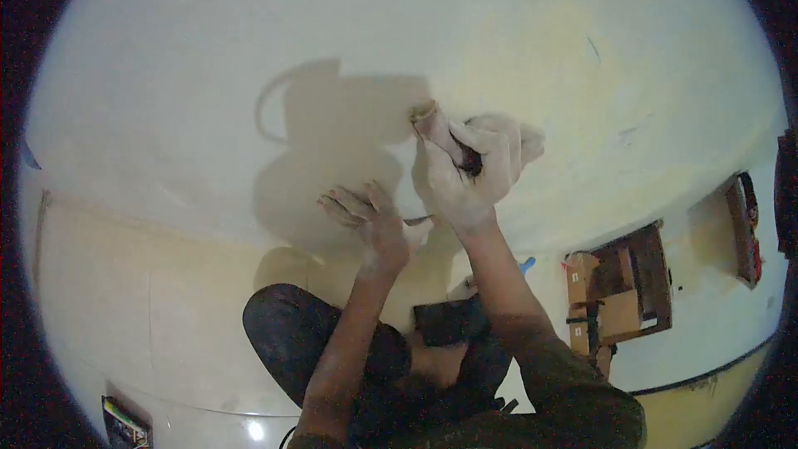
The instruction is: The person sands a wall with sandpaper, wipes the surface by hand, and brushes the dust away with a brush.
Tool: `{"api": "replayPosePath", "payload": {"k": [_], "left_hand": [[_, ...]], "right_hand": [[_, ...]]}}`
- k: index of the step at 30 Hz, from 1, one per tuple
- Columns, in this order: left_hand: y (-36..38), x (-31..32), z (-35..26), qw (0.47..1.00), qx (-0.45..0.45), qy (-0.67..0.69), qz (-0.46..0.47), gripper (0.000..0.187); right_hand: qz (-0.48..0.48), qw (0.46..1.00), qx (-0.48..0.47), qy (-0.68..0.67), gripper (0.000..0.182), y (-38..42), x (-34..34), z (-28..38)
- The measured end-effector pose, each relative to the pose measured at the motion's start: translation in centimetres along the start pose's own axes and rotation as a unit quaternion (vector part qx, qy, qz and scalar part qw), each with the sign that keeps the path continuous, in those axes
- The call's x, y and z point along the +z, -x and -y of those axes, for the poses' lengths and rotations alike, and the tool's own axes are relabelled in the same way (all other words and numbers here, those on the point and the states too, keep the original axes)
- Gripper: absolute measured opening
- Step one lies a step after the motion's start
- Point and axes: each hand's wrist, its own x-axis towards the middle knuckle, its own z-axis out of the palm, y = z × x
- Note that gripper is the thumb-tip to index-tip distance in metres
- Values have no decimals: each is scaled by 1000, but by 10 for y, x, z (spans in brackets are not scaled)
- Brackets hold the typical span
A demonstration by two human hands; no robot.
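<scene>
My right hand [478,166] is closed in front of the pale wall [208,25], its skin coated in white dust. Out of its thumb side sticks a brownish rolled sheet [434,125] that looks like sandpaper, with a ragged end. My left hand [370,220], dusty too, is lower and to the left, its fingers apart and near the wall. A small dark edge shows beside its thumb; I cannot make out whether that is an object or shadow. Shadows of my arms and head fall on the wall.
My bent knees [287,324] are close below my hands. Tan tiles [108,299] lie along the lower left. Cardboard boxes [619,308] sit in a wall recess at the right, and another recess [742,229] is farther right. Yellowish patches and dark scratches mark the wall.
</scene>
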Motion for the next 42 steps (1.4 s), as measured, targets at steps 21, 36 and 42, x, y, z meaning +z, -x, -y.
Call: {"api": "replayPosePath", "payload": {"k": [21,36,42], "left_hand": [[-3,6,7,994,44,15,-103,80],[10,6,11,997,24,-2,-76,107],[33,17,26,998,-1,8,65,126]], "right_hand": [[15,997,22,-70,36,32,2,1],[11,999,-24,19,36,62,-20,-2],[5,1000,1,-7,39,24,-5,9]]}}
